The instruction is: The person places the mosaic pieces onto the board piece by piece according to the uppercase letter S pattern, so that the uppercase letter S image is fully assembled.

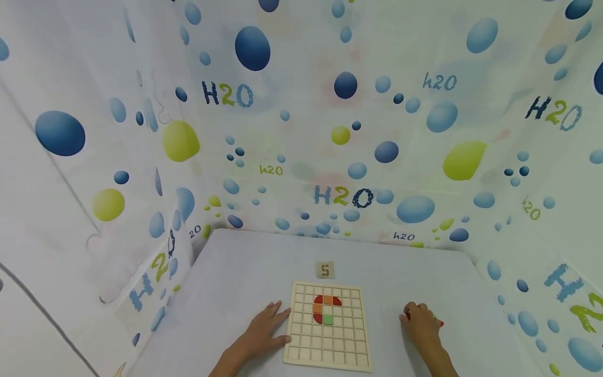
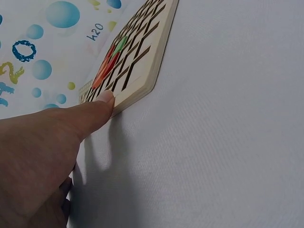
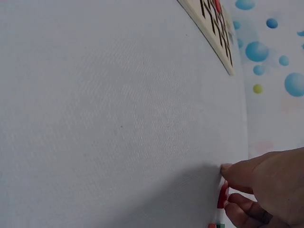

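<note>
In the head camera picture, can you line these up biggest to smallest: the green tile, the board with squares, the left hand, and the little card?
1. Board with squares
2. Left hand
3. Little card
4. Green tile

Each looks clearly different in size.

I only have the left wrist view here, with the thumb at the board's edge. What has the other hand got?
Observer: Going by the right wrist view, the right hand is pinching a red piece.
Operator: Thanks. From my angle the coloured pieces set in the board squash into a sliver. How many are there?
Observer: Six, as the head view shows: three red, two orange and one green.
</note>
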